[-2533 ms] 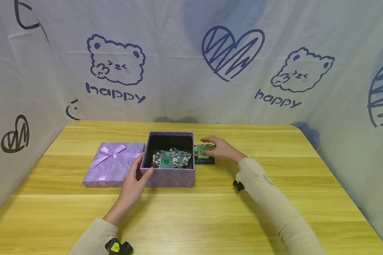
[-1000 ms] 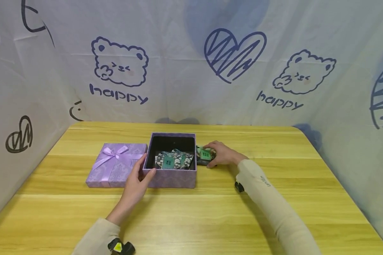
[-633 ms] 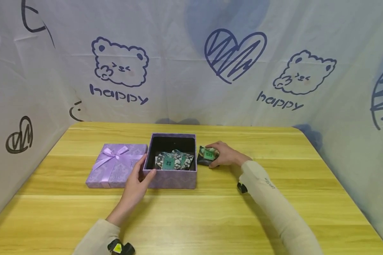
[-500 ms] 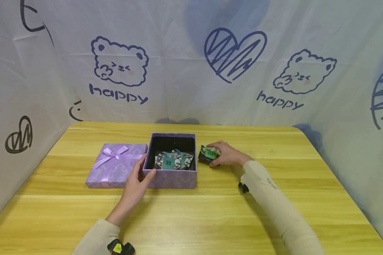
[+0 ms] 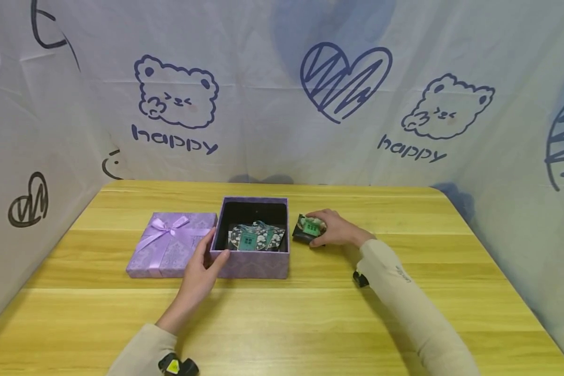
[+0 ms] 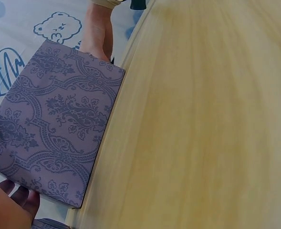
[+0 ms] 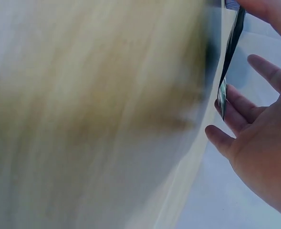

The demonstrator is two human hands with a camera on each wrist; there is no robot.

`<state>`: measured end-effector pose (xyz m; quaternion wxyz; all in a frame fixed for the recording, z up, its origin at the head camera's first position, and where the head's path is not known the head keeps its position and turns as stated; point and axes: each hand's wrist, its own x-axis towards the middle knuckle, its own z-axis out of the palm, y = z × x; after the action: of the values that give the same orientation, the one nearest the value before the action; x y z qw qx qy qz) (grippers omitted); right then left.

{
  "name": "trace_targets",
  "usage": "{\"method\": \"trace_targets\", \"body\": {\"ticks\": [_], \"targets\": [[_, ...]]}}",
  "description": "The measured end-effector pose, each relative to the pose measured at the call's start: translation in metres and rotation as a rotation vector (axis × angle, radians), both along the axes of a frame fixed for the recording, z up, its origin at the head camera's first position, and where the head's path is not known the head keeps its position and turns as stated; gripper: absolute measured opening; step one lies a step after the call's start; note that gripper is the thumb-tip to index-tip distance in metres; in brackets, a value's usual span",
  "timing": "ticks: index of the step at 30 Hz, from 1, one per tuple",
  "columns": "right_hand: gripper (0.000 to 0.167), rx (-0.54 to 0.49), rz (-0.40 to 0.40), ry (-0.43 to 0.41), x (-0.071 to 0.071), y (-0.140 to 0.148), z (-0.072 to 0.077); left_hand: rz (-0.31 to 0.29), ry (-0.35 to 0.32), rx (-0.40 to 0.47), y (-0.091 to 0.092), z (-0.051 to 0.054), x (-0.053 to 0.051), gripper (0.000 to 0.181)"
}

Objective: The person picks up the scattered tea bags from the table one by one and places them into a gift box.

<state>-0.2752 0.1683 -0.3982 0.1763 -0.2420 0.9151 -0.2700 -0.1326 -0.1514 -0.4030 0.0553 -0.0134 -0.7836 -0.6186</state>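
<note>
A purple patterned gift box [image 5: 251, 265] stands uncovered on the table, with several dark packets [image 5: 248, 240] with green labels lying inside. My left hand [image 5: 198, 275] holds the box at its front left corner, thumb on the front wall; the left wrist view shows the fingers along one side of the box wall [image 6: 59, 119]. To the right of the box, my right hand [image 5: 337, 230] pinches a small flat black packet [image 5: 312, 226] with a green label. Edge-on in the right wrist view, the packet [image 7: 233, 45] sits between thumb and fingertips. Part of it is hidden by the hand.
The box lid [image 5: 169, 245] with a lilac ribbon bow lies flat just left of the box. Wood-grain table [image 5: 282, 324] extends in front and to the right. A white cloth with drawings [image 5: 258, 104] hangs behind the table.
My right hand has gone from hovering over the packet to gripping it. The packet has shifted a little to the right, away from the box. My left hand stays on the box.
</note>
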Motion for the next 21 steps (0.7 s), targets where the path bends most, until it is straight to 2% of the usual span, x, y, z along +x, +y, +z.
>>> {"method": "trace_targets", "body": {"ticks": [15, 21], "targets": [[0.077, -0.054, 0.062, 0.101, 0.011, 0.006, 0.017, 0.01, 0.012, -0.009, -0.001, 0.0, -0.001, 0.062], [0.077, -0.106, 0.076, 0.112, 0.022, 0.012, 0.023, 0.01, 0.019, -0.027, 0.0, -0.001, -0.001, 0.062]]}}
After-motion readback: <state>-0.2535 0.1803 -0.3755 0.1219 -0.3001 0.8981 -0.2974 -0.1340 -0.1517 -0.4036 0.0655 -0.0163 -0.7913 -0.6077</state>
